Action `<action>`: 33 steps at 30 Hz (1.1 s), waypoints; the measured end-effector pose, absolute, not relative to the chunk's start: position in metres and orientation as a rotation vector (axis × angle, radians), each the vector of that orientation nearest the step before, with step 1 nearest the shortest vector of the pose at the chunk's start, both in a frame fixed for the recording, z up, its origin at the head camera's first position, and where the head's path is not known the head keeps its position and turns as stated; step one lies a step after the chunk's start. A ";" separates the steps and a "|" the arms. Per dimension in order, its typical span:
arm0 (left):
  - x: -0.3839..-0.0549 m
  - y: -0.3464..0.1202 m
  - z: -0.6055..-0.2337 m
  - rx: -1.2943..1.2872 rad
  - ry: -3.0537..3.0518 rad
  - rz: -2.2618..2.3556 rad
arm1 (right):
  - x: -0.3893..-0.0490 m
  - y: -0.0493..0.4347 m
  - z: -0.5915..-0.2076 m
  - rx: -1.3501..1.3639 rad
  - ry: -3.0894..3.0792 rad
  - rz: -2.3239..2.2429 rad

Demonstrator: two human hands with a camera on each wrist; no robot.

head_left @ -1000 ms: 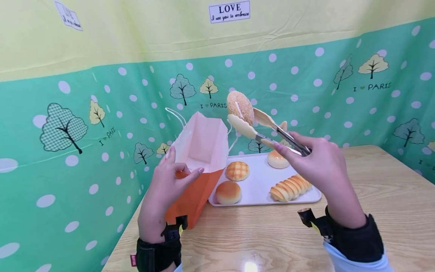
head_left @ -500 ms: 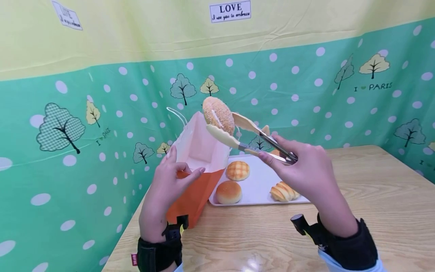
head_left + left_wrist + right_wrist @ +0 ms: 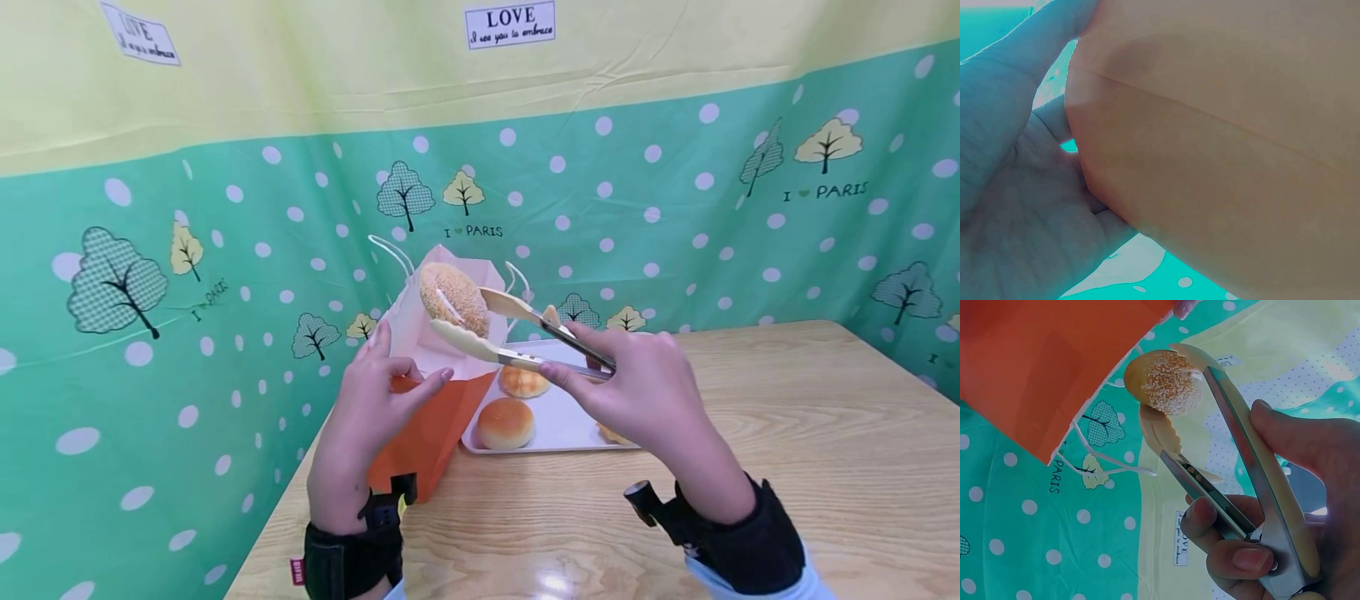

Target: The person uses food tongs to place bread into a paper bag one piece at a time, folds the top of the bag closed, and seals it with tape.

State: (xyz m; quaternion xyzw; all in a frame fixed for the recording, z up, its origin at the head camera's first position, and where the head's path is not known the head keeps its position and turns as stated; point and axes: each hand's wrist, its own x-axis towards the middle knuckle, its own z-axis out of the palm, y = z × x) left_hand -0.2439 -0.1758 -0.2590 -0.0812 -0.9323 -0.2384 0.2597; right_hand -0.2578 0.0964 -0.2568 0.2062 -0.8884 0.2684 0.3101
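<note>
My right hand point(image 3: 637, 392) grips a pair of tongs point(image 3: 536, 321) by the handles. Between the tong tips is a round crumb-coated bun point(image 3: 454, 298) with a white slit. The bun is in front of the open mouth of an orange paper bag point(image 3: 420, 433) with a pale inside and white string handles. My left hand point(image 3: 363, 408) holds the bag at its left side and rim, thumb toward me. In the left wrist view, this hand point(image 3: 1029, 156) is around the bag's edge. The right wrist view shows the bun point(image 3: 1163, 382) just beside the bag's rim.
A white tray point(image 3: 562, 417) lies on the wooden table point(image 3: 810, 450), right of the bag. On it are a glossy round bun point(image 3: 506, 423), a checked bun point(image 3: 523, 382) and a twisted bread point(image 3: 611, 433) mostly behind my right hand. A patterned curtain point(image 3: 637, 192) hangs behind.
My right hand has moved left and down with the tongs, carrying the crumb-coated bun from right of the bag to its mouth. My left hand and the bag stay put.
</note>
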 end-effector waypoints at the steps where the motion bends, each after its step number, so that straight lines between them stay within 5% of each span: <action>1: -0.244 -0.176 -0.259 -0.216 -2.528 -0.646 | -0.258 0.096 -0.257 0.548 -2.352 0.707; 33: -0.238 -0.169 -0.256 -0.186 -2.556 -0.684 | -0.265 0.107 -0.253 0.558 -2.498 0.909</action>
